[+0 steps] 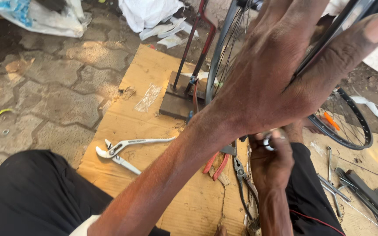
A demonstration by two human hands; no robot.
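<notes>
**A:** I've got the thin black spoked wheel rim [329, 37] upright in the stand, left hand [276, 74] clasped over it, right hand [271, 159] pinching a small silver part [268, 143] below.

**B:** Risks?

**A:** I judge fingers could catch in the spokes. Silver pliers [127, 150] lie well apart on the brown cardboard sheet [154, 74]; room is tight.

This is an outdoor roadside bicycle repair spot: flattened cardboard [154, 175] laid over paving stones [53, 87], pliers [127, 150] and other hand tools scattered about, a spoked wheel rim [351, 126], and a metal stand [178, 102].
</notes>
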